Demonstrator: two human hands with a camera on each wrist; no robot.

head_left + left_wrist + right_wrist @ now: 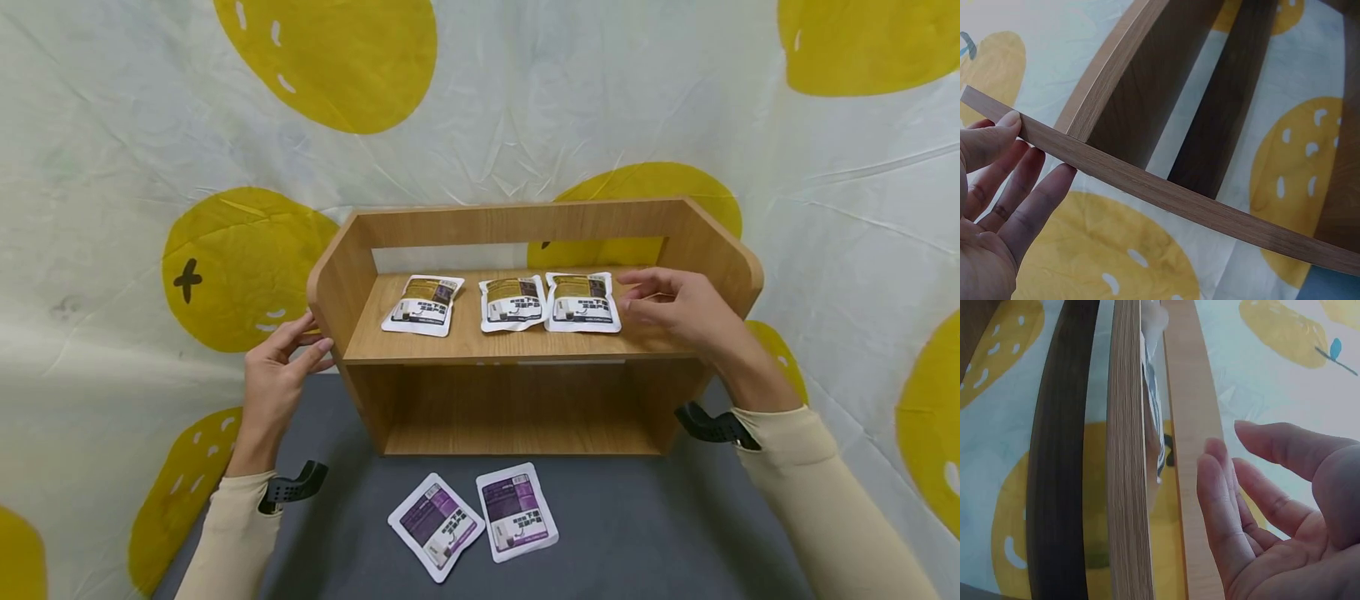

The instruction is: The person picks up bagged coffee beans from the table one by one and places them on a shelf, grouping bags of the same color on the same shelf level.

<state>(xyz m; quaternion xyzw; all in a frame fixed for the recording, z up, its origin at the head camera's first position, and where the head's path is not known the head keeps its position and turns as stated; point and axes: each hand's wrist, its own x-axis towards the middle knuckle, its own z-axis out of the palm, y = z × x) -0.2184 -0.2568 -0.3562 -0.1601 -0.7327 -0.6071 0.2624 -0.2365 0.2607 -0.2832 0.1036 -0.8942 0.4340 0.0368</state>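
Observation:
A two-tier wooden shelf stands in front of me. At its left side panel, my left hand holds the edge, thumb on the front and fingers along the outer side. Three white pouches with gold-brown labels lie on the upper board: a left pouch, a middle pouch and a right pouch. The middle and right ones sit edge to edge. My right hand hovers over the board's right end, just beside the right pouch, with nothing between thumb and fingers.
On the dark grey table before the shelf lie two purple-labelled pouches, one tilted pouch and one straighter pouch. The lower compartment has a wooden floor. A pale cloth with yellow fruit shapes hangs behind.

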